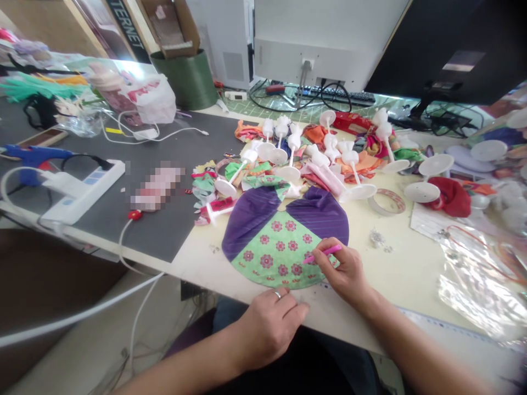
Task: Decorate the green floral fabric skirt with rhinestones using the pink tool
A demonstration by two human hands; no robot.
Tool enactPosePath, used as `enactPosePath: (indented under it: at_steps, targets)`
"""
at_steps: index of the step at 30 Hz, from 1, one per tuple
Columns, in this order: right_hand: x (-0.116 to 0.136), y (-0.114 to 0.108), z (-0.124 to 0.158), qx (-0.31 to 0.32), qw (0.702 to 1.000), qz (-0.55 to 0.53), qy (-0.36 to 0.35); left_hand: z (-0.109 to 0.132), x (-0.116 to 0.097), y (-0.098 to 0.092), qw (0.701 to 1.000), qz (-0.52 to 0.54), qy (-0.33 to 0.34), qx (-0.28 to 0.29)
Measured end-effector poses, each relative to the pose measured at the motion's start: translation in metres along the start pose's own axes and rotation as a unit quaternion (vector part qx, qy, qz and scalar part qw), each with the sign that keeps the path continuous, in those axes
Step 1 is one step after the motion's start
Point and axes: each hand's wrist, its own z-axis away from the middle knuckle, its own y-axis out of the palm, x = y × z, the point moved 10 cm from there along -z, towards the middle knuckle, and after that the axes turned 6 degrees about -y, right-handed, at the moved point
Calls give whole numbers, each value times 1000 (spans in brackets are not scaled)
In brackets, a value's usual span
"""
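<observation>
A round piece of cloth (pixel 284 241) lies flat on the cream table top, made of green panels with pink flowers and purple striped panels. My right hand (pixel 343 269) holds a pink marker (pixel 323 254) in its fingertips, with the tip at the green panel near the cloth's right edge. My left hand (pixel 269 329), with a ring on one finger, rests on the table edge. Its fingertips press the cloth's lower rim and it holds nothing.
Several white plastic stands with round bases (pixel 360 191) lie among colored fabric scraps beyond the cloth. A tape roll (pixel 387 201) sits to the right, a plastic sheet (pixel 477 280) further right. A power strip (pixel 82 190) and a blue glue gun (pixel 37 156) lie on a grey mat at left.
</observation>
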Motion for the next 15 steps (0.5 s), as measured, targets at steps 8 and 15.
enactPosePath:
  at_steps: [8,15]
  targets:
    - [2,3,-1,10,1000,17,-13,0,0,0,1000,2,-1,-5]
    - [6,3,-1,17,999,12,-27,0,1,0,1000,2,0,3]
